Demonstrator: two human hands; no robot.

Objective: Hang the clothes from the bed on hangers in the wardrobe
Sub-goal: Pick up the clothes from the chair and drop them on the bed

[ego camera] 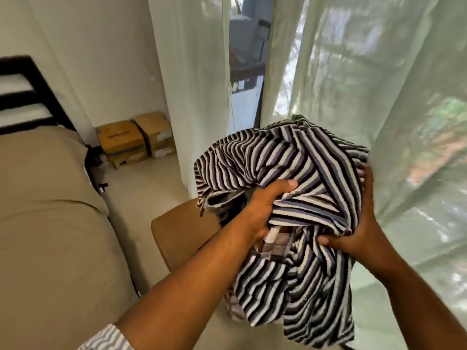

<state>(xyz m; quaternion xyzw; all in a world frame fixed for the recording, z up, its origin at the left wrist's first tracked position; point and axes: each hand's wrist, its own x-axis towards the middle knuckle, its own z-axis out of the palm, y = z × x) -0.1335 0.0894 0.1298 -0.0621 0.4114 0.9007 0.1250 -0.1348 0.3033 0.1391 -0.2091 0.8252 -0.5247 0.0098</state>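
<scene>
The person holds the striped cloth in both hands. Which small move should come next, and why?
Probably draw the left hand and the right hand apart to open out the black, white and blue striped knit garment. It is crumpled into a bundle and both hands grip folds, so its shoulders cannot be found for a hanger. No hanger or wardrobe is in view.

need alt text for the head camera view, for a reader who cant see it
A person's left hand and right hand grip a bunched black, white and blue striped garment in front of sheer pale curtains. A beige bed lies to the left, with cardboard boxes on the floor by the wall.
</scene>
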